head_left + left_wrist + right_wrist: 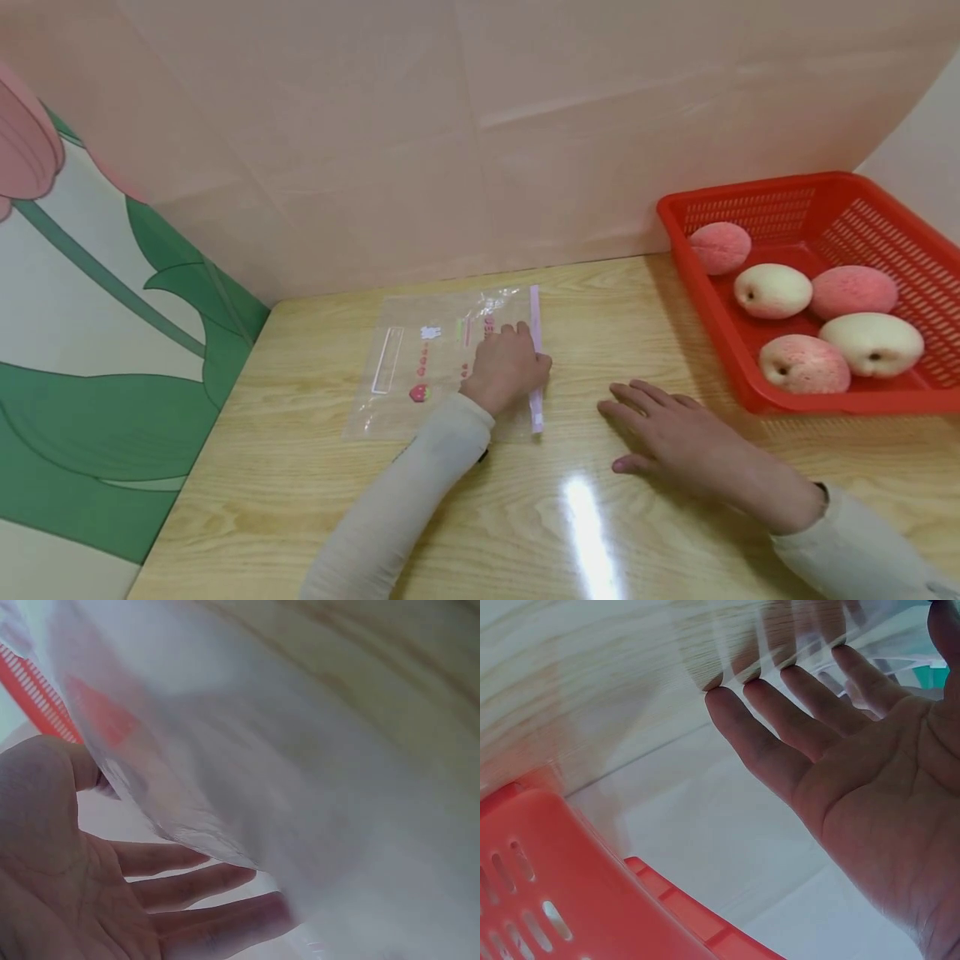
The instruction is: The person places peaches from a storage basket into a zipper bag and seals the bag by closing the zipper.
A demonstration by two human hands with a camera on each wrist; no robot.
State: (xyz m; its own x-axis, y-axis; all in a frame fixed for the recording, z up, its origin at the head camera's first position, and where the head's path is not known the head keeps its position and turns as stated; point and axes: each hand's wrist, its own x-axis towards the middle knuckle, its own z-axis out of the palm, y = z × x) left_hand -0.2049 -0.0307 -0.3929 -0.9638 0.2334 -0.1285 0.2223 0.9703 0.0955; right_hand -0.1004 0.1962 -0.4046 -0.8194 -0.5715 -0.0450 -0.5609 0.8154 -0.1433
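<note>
A clear plastic zipper bag (390, 367) printed with strawberries and a white rabbit lies flat on the wooden table. Its lilac zipper strip (536, 312) runs along the right edge. My left hand (506, 367) rests over the bag beside that strip, and in the left wrist view its fingers (202, 889) look loosely extended against the film, which partly blurs that view. Between the bag and the basket, my right hand (675, 433) holds nothing. Its fingers (757, 735) are spread, with the tips touching the tabletop in the right wrist view.
To the right stands a red plastic basket (720, 342) holding several pink and pale peaches (806, 364). A pink-covered wall (375, 167) rises behind the table (285, 433). At the left is a panel with painted green leaves (97, 425).
</note>
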